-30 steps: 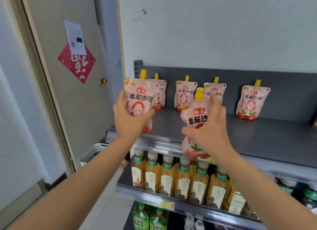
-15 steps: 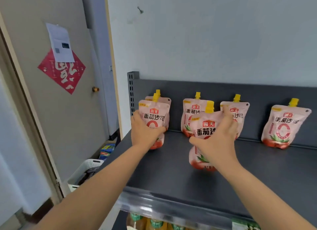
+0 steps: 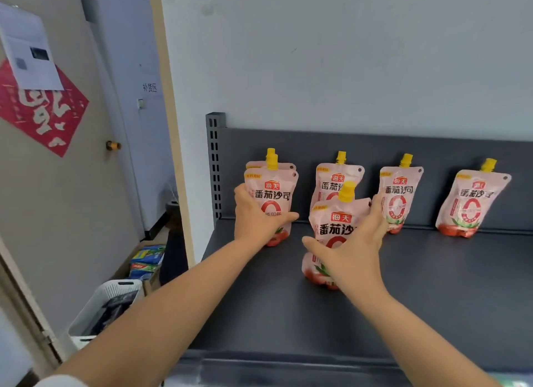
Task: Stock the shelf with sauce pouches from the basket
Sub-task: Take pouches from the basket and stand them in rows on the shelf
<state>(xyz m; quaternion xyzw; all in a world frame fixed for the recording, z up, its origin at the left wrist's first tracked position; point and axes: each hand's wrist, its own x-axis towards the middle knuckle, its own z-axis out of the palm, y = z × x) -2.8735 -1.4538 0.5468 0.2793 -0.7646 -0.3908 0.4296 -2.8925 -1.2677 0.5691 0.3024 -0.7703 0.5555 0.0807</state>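
Shelf: dark grey matte metal (image 3: 432,285), flat and smooth, with a low back panel and a perforated upright post (image 3: 215,167) at its left corner; its front lip is blurred at the bottom edge.
Pouch look: soft pink stand-up film with rounded shoulders, a yellow screw spout, a red logo, bold dark characters, a big red ring and tomato art at the base.
Left grip: the left grip (image 3: 256,216) is clenched round the left pouch (image 3: 272,196), thumb across the front, at the shelf's back left corner.
Right grip: the right grip (image 3: 354,242) grasps the front pouch (image 3: 334,222), thumb on its face and fingers past its right edge; this pouch stands mid-shelf, ahead of the row.
Back row: three pouches (image 3: 401,193) lean upright against the back panel, spaced apart.
Hidden: a further pouch (image 3: 284,166) shows only its top edge and spout behind the left pouch; both grips cover the lower print.
Basket: white slatted plastic (image 3: 106,296) on the floor at lower left, contents dark and unclear.
Door: beige, with a red diamond paper (image 3: 49,118) cut off at the left.
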